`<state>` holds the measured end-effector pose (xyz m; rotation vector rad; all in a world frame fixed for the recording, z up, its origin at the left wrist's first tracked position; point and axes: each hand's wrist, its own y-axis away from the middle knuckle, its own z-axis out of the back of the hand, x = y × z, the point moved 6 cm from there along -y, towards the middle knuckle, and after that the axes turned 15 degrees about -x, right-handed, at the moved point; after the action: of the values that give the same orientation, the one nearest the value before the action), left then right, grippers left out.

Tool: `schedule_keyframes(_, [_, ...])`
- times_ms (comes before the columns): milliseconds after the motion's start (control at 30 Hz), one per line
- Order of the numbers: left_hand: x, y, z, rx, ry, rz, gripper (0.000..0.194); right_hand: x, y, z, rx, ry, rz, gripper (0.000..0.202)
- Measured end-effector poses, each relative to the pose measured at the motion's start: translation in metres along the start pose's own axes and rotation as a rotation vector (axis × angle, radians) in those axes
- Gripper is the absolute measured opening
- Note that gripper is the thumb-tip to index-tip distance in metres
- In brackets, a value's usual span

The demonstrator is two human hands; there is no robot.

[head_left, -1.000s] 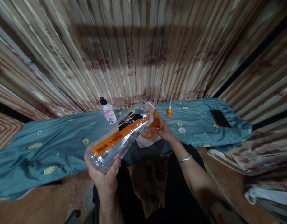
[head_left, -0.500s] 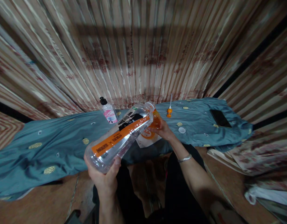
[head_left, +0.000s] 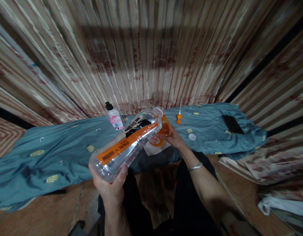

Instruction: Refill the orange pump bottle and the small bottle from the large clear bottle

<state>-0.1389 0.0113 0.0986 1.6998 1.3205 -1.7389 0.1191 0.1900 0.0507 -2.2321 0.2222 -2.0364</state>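
My left hand (head_left: pixel 109 186) is closed around the base of a large clear plastic bottle (head_left: pixel 131 142) with an orange-and-black label. The bottle lies tilted, its neck pointing up and to the right. My right hand (head_left: pixel 173 135) grips a small orange see-through bottle (head_left: pixel 165 126), held right by the big bottle's mouth. Whether the two mouths touch, or liquid runs between them, I cannot tell. Under the hands lies a white sheet (head_left: pixel 153 150) with an orange print. An orange pump top (head_left: pixel 179 118) with a pale tube stands behind my right hand, and a white round cap (head_left: pixel 192 137) lies nearer.
A clear bottle with a black pump and pink label (head_left: pixel 115 119) stands at the back left. A dark phone (head_left: pixel 232 125) lies on the right of the teal cloth (head_left: pixel 72 147). Striped curtains (head_left: pixel 151 59) hang close behind and on both sides.
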Motion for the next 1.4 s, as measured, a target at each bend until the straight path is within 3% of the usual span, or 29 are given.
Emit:
schedule_keyframes(200, [-0.001,0.001,-0.002,-0.002,0.047,0.091,0.090,-0.002,-0.001,0.001,-0.008,0.000,-0.001,0.085])
schedule_keyframes(667, [0.013,0.001,0.003,0.030,0.002,0.028,0.094,-0.003,-0.001,0.000,0.014,-0.041,0.009,0.080])
schedule_keyframes(1233, [0.010,0.000,0.003,0.016,-0.007,-0.002,0.087,-0.002,-0.001,0.003,-0.009,0.000,0.019,0.076])
schedule_keyframes(1400, [0.013,0.000,0.004,0.004,0.012,0.045,0.091,0.000,-0.001,0.002,0.001,0.010,0.030,0.079])
